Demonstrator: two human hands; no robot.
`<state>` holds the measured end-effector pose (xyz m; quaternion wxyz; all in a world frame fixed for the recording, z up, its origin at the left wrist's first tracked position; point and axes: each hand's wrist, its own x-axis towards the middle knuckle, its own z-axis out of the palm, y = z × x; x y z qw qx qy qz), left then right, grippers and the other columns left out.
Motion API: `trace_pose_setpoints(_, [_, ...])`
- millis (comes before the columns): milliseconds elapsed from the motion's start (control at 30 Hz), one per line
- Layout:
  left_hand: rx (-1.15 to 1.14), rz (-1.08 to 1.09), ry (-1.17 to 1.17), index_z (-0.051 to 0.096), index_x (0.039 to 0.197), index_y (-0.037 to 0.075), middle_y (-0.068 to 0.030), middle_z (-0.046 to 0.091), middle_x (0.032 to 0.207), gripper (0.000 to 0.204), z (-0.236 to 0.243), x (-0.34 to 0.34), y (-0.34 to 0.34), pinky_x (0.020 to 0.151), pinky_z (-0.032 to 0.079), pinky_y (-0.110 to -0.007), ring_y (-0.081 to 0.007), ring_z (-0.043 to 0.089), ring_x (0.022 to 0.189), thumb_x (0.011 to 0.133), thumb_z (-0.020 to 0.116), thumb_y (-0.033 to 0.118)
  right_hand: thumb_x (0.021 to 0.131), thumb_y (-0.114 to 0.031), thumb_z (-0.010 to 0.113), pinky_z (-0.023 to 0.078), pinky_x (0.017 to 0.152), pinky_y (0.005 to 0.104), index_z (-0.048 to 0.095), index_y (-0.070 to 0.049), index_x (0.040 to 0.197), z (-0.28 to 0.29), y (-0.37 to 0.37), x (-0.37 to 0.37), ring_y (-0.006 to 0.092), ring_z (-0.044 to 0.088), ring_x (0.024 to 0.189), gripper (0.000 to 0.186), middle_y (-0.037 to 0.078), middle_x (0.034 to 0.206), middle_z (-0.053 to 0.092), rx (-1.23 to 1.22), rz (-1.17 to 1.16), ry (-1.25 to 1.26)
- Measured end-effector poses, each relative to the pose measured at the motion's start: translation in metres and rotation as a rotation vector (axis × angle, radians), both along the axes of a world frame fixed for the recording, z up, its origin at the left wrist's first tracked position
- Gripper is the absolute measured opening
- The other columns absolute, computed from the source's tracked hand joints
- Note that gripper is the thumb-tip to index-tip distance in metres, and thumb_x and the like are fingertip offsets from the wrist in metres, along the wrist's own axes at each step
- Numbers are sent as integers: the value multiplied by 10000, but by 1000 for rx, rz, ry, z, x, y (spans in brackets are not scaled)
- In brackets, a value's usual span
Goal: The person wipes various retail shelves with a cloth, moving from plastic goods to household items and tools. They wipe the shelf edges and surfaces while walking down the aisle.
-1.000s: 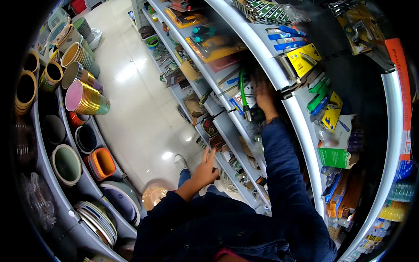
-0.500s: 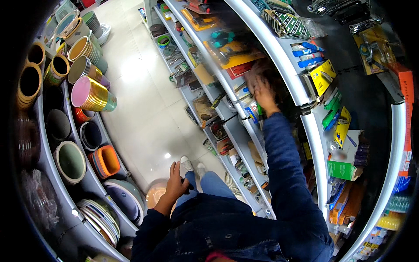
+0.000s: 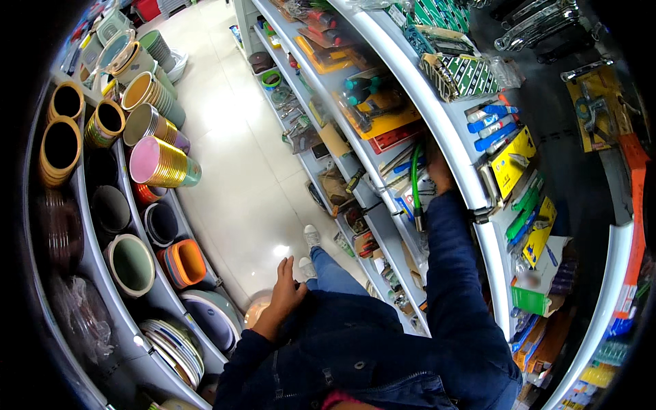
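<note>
My right hand [image 3: 439,172] reaches deep into the middle shelf on the right, under the curved white edge of the shelf above. Its fingers are hidden there, so their grip does not show. Just left of it a bright green curved rod [image 3: 415,179] with a dark metal end juts over the shelf front. Beside the rod lie thin packaged tools [image 3: 403,162], and behind them a red flat pack [image 3: 396,137]. My left hand [image 3: 285,295] hangs over the aisle near my jacket, fingers stretched upward and apart from the shelves.
On the left, shelves carry stacked flower pots [image 3: 133,263], an orange square pot [image 3: 183,263] and plates [image 3: 174,348]. A stack of pink-topped gold pots [image 3: 164,162] leans toward the tiled aisle [image 3: 239,171]. The upper right shelf holds a yellow-carded tool [image 3: 514,162] and green-patterned boxes [image 3: 468,75].
My right hand has gone deeper under the upper shelf, hiding its fingers. The green rod now shows more fully. My left hand has shifted slightly right in the picture, as the whole view moved.
</note>
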<state>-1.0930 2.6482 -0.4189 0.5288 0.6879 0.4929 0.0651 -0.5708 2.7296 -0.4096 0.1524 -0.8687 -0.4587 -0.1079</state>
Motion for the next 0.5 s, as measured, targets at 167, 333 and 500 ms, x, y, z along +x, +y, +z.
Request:
trace_pose_setpoints(167, [15,-53,-31,237,1432,37,-262,244,1445,755,10,26,55,729,522,-394,-320,632,799,783,621,86,850,-119,534,366,1029,431,492,-42,1310,-1,12,-4,396,460,1214,468,252,1294,500,86,-57,16])
trace_pose_setpoints(333, [21,-22,-85,261,1424,43,-276,274,1425,749,11,44,94,748,516,-392,-335,632,809,773,628,96,833,-109,546,365,1028,442,494,-53,1308,47,14,-45,414,458,1207,481,260,1284,502,301,-11,11])
trace_pose_setpoints(500, [0,-92,-62,271,1418,42,-284,281,1421,753,-4,37,129,761,519,-401,-346,634,825,760,631,102,816,-99,558,365,1026,453,496,-64,1306,46,97,-73,433,456,1199,495,267,1275,503,91,204,-57])
